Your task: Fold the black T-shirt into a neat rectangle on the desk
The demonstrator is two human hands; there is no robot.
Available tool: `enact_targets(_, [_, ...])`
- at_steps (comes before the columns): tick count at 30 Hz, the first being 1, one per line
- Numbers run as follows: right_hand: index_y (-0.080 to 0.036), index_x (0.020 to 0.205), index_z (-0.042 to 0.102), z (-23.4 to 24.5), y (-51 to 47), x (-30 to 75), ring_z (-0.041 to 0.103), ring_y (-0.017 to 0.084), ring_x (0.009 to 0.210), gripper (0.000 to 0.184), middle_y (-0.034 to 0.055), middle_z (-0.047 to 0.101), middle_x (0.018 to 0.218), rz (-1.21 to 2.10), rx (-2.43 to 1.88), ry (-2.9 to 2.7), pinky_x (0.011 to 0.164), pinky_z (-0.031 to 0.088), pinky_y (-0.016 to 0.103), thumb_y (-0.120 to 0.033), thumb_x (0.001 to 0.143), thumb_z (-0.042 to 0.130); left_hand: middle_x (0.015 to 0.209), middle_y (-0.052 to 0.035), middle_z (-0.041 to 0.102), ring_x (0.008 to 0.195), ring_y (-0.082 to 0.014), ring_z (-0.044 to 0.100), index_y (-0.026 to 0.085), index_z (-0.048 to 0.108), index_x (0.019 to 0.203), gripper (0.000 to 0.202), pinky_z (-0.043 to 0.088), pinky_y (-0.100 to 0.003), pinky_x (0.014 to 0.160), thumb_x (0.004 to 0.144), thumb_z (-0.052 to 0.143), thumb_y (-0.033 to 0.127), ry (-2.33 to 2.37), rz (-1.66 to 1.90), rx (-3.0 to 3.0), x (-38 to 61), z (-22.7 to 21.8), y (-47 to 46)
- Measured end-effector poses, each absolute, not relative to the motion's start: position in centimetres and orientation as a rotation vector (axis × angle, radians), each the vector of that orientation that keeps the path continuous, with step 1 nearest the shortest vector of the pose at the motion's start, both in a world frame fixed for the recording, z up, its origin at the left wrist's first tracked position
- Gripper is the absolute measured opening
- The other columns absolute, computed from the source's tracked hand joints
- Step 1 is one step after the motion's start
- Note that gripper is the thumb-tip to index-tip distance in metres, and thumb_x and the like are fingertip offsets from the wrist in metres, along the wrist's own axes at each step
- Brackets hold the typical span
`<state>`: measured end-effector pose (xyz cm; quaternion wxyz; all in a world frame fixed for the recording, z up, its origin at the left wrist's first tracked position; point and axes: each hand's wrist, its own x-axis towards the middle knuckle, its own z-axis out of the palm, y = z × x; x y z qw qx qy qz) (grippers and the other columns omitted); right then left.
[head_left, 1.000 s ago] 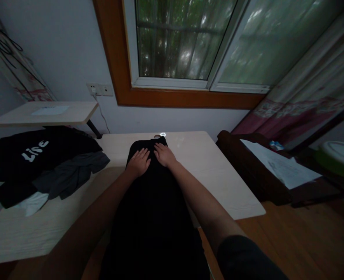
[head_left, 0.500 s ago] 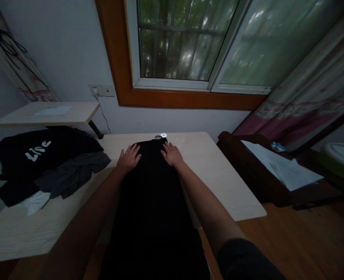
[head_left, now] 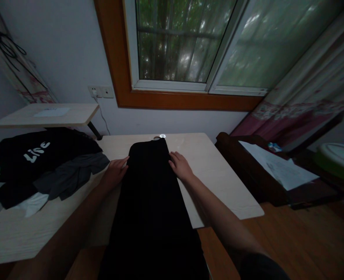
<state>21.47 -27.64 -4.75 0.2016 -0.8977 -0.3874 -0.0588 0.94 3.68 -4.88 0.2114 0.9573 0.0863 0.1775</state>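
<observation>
Black cloth (head_left: 151, 186): long and dark, lying flat between my two hands and reaching back toward me.
My left hand (head_left: 115, 172): flat and open, fingertips touching the cloth's left side.
My right hand (head_left: 181, 167): flat and open too, resting on the cloth's right side.
Table (head_left: 221, 186): pale wood, under both hands.
Pile of clothes (head_left: 46, 163): well off to the left of my left hand, white letters on top.
Papers (head_left: 276, 167): far off to the right of my right hand.

A plain black garment (head_left: 152, 194) lies on the pale wood-grain worktop (head_left: 218, 182); at left, a black shirt (head_left: 40, 153) shows white lettering above grey clothing (head_left: 69, 175).
</observation>
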Motion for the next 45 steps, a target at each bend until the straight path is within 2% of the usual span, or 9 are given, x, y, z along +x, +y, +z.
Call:
enact_targets(4, [-0.022,0.145,0.056,-4.3,-29.0,20.2,0.05,0.024,0.137,0.047,0.0103,0.061,0.142,-0.14,-2.375,-1.058,0.117,0.037,0.043,-0.033,0.1,0.05,0.131,-0.0086,0.07,0.115,-0.0286,0.065,0.026,0.053,0.147,0.054,0.044,-0.046,0.107,0.095,0.048,0.041,0.291,0.444,2.586,-0.9,-3.8,2.6])
enact_targets(8, [-0.025,0.137,0.065,-4.0,-29.8,18.9,0.056,0.025,0.129,0.041,0.0089,0.067,0.132,-0.017,-2.227,-0.986,0.114,0.041,0.045,-0.035,0.099,0.052,0.103,-0.0072,0.076,0.088,-0.0257,0.072,0.02,0.041,0.154,0.072,0.053,-0.038,0.083,0.089,0.056,0.046,0.524,0.254,2.411,-2.0,-2.6,1.4])
enact_targets(10, [-0.026,0.13,0.071,-3.8,-30.1,18.4,0.056,0.025,0.13,0.037,0.0088,0.069,0.129,0.065,-2.174,-0.941,0.114,0.042,0.044,-0.037,0.099,0.052,0.095,-0.0061,0.076,0.084,-0.0265,0.073,0.02,0.037,0.155,0.079,0.053,-0.037,0.078,0.085,0.06,0.049,0.585,0.149,2.36,-2.2,-2.1,1.0])
enact_targets(16, [-0.028,0.122,0.076,-3.6,-30.8,17.5,0.058,0.026,0.13,0.036,0.0078,0.072,0.127,0.17,-2.127,-0.903,0.113,0.044,0.046,-0.04,0.099,0.05,0.099,-0.0068,0.076,0.091,-0.03,0.073,0.022,0.038,0.152,0.082,0.053,-0.038,0.077,0.08,0.065,0.048,0.507,0.066,2.217,-2.0,-2.2,0.8])
enact_targets(20, [-0.026,0.117,0.077,-4.5,-30.3,18.3,0.063,0.026,0.122,0.038,0.0065,0.075,0.121,0.167,-2.065,-0.881,0.11,0.046,0.047,-0.04,0.101,0.046,0.09,-0.0033,0.074,0.081,-0.0263,0.072,0.021,0.038,0.152,0.081,0.051,-0.035,0.073,0.079,0.065,0.043,0.549,0.119,2.218,-1.5,-2.5,0.8])
enact_targets(24, [-0.022,0.111,0.078,-5.3,-28.8,19.7,0.067,0.025,0.116,0.038,0.0071,0.076,0.117,0.195,-1.96,-0.788,0.107,0.049,0.042,-0.037,0.1,0.045,0.08,0.001,0.068,0.073,-0.0224,0.067,0.02,0.036,0.154,0.085,0.047,-0.033,0.07,0.077,0.066,0.039,0.631,0.193,2.249,-0.7,-2.7,1.2])
enact_targets(31, [-0.021,0.114,0.077,-5.3,-25.1,22.8,0.068,0.022,0.115,0.037,0.0067,0.076,0.119,0.172,-2.024,-0.763,0.105,0.049,0.038,-0.031,0.1,0.044,0.081,0.0031,0.062,0.072,-0.0177,0.063,0.021,0.044,0.15,0.079,0.047,-0.03,0.07,0.077,0.068,0.04,0.715,0.39,2.173,2.5,-4.3,3.2])
enact_targets(38, [-0.022,0.118,0.076,-5.3,-22.7,25.5,0.068,0.02,0.117,0.037,0.005,0.075,0.122,0.155,-2.078,-0.712,0.104,0.05,0.034,-0.029,0.102,0.043,0.076,0.0029,0.061,0.071,-0.0171,0.063,0.018,0.05,0.144,0.072,0.048,-0.029,0.07,0.076,0.07,0.034,0.742,0.439,2.176,6.0,-4.9,5.3])
enact_targets(45, [-0.023,0.123,0.074,-5.9,-21.6,27.9,0.065,0.022,0.123,0.037,0.0048,0.073,0.126,0.137,-2.089,-0.686,0.11,0.047,0.039,-0.031,0.102,0.044,0.091,-0.0019,0.068,0.077,-0.0158,0.065,0.017,0.05,0.144,0.069,0.049,-0.027,0.076,0.08,0.07,0.031,0.804,0.439,2.151,8.2,-4.4,5.7])
